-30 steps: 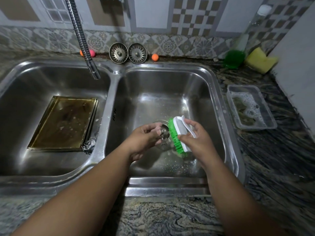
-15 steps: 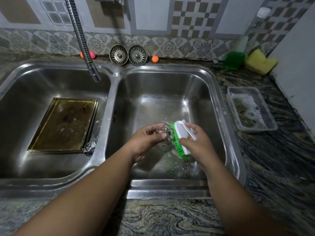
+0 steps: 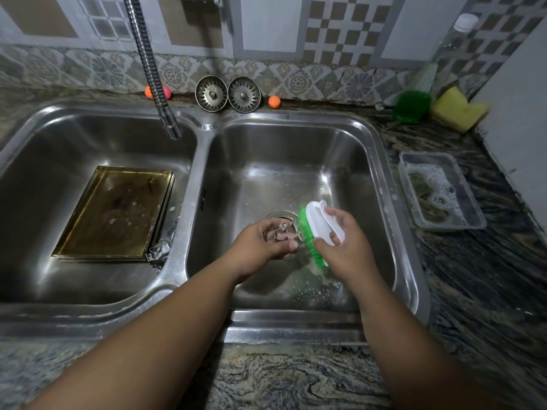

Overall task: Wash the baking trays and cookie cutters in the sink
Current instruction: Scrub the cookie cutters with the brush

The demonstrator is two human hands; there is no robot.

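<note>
Over the right basin [image 3: 349, 161] of a steel double sink, my left hand [image 3: 260, 247] pinches a small metal cookie cutter [image 3: 281, 233] above the drain. My right hand [image 3: 346, 247] grips a scrub brush [image 3: 313, 229] with a white back and green bristles, the bristles pressed against the cutter. A brownish, greasy baking tray [image 3: 118, 211] lies flat in the left basin. Another metal cookie cutter [image 3: 159, 251] sits at the tray's near right corner.
The flexible tap hose [image 3: 151, 63] hangs over the left basin. Two sink strainers [image 3: 228, 93] and small orange balls stand on the back ledge. On the right counter are a clear tub of soapy water [image 3: 441, 193], a green scrubber [image 3: 411, 106], a yellow sponge [image 3: 457, 110] and a bottle.
The brush slid down along the cutter half a second ago and now sits higher again. My left hand keeps its hold over the drain.
</note>
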